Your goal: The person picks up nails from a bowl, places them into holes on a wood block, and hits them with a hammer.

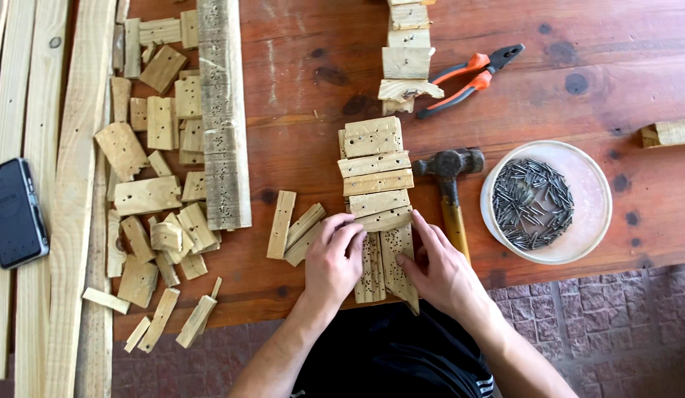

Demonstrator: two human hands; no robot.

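My left hand lies flat, fingers pressed together on the near end of the pale wooden slat assembly, a row of short nail-holed boards nailed crosswise on two uprights at the near middle of the reddish-brown wooden table. My right hand pinches its right upright. Just right lie the wooden-handled hammer and white round bowl of grey nails.
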